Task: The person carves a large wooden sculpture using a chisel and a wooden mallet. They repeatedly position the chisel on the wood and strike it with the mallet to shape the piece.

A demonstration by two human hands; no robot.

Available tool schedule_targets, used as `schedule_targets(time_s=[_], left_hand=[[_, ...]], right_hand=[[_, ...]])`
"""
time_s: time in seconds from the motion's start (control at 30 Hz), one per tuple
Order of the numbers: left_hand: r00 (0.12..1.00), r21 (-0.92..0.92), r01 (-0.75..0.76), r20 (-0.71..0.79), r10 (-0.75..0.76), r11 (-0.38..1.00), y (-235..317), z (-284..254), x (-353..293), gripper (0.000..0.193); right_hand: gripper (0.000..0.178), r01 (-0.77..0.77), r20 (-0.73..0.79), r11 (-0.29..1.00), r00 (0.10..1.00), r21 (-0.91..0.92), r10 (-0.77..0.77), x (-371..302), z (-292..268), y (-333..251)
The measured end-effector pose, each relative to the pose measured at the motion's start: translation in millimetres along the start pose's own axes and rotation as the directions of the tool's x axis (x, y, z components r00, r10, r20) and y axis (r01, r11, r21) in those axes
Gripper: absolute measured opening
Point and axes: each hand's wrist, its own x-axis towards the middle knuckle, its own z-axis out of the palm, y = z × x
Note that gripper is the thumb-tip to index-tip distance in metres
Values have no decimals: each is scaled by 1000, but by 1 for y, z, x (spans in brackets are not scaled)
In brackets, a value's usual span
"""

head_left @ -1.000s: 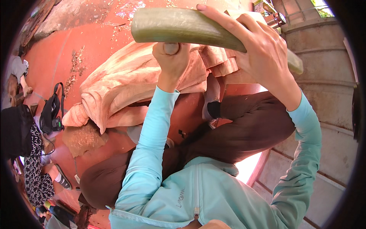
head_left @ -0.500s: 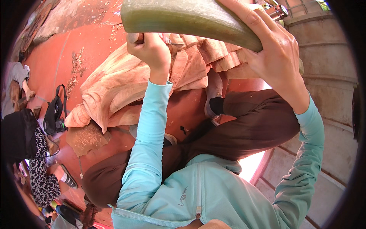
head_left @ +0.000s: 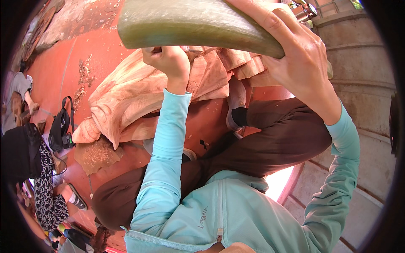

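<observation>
A thick, olive-green club-like mallet fills the top of the view, its wide end toward the left. My right hand is wrapped around its narrower right end. Just under the wide end, my left hand is closed in a fist on a chisel, whose handle end and blade are mostly hidden. Below and behind both hands lies a large carved wooden sculpture, with flowing folds and a rounded tip at the left. Where the chisel edge meets the wood cannot be made out.
My bent legs in brown trousers are close to the sculpture. A black bag lies on the red floor, with wood shavings scattered about. Other people sit at far left; a panelled wall stands at right.
The mallet has shifted left and slightly down with my right hand, now covering more of my left fist and the chisel handle. My left hand stays nearly in place.
</observation>
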Motion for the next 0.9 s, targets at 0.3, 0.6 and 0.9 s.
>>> schedule_targets(time_s=[0.3, 0.6, 0.9], left_hand=[[996, 173, -73, 71, 61, 982, -28, -23, -12, 15], [990, -23, 13, 143, -10, 1000, -11, -4, -9, 22], [984, 18, -67, 168, 63, 998, -25, -5, 4, 25]], right_hand=[[42, 32, -124, 931, 989, -364, -82, -10, 33, 11], [49, 40, -174, 964, 981, -263, -88, -13, 36, 20], [53, 8, -45, 976, 999, -216, -18, -6, 17, 15]])
